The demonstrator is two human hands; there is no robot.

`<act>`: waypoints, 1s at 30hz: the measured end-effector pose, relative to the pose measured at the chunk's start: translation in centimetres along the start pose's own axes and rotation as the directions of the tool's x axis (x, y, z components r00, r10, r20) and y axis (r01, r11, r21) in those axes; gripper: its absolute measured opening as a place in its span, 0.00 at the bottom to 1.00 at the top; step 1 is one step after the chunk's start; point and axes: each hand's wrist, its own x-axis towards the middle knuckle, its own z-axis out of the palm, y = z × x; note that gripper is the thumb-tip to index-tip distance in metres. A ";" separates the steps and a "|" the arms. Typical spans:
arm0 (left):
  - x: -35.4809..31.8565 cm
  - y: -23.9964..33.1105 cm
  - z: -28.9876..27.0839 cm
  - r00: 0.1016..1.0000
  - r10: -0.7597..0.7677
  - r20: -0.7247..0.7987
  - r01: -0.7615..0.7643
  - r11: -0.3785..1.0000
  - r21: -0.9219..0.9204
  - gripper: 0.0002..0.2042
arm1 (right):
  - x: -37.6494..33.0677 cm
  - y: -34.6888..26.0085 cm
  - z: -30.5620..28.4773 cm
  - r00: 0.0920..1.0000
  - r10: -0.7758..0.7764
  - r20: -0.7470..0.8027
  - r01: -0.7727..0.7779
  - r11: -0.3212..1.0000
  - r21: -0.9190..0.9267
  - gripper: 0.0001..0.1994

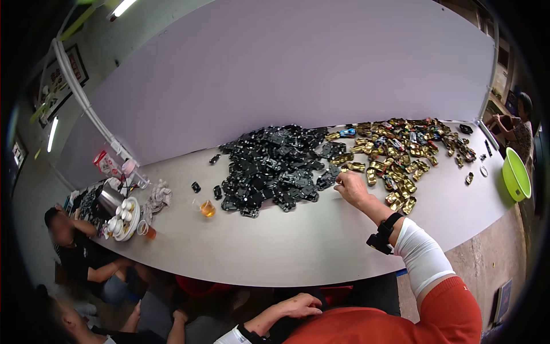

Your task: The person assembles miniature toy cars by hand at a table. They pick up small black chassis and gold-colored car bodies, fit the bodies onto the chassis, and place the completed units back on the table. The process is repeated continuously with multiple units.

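My right hand [354, 189] reaches over the table between two heaps, its fingers bent together at the near edge of the gold toy cars. A bit of gold shows at the fingertips; whether they grip it is hidden. To its left lies a big heap of black toy car parts [269, 166], which look like chassis. Spread on its right are many shiny gold toy cars [401, 182], some with coloured patches. One blue toy car [348, 133] lies at the far side between the heaps. My left hand [299, 305] rests below the table edge on my lap, holding nothing, fingers loosely extended.
On the long grey table [275, 246] stand a glass of amber drink [207, 210], another drink cup [150, 232], a tray of white cups [123, 221] and a metal kettle [110, 198]. A green basin [516, 176] is at the right edge. People sit at left.
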 end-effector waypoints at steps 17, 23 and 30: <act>1.8 0.3 -9.5 0.594 -0.142 -0.792 -0.779 0.141 -0.611 0.12 | -4.4 -7.5 3.4 0.763 0.131 0.633 -0.609 0.474 0.636 0.06; 3.7 2.4 -10.8 0.541 0.046 -0.840 -0.837 -0.067 -0.543 0.13 | -8.3 -6.8 1.0 0.542 -0.049 0.839 -0.811 0.230 0.537 0.06; 3.3 2.5 -9.1 0.595 0.035 -0.803 -0.791 -0.148 -0.593 0.08 | -2.1 3.1 0.9 0.994 0.098 0.055 -0.110 0.944 0.310 0.10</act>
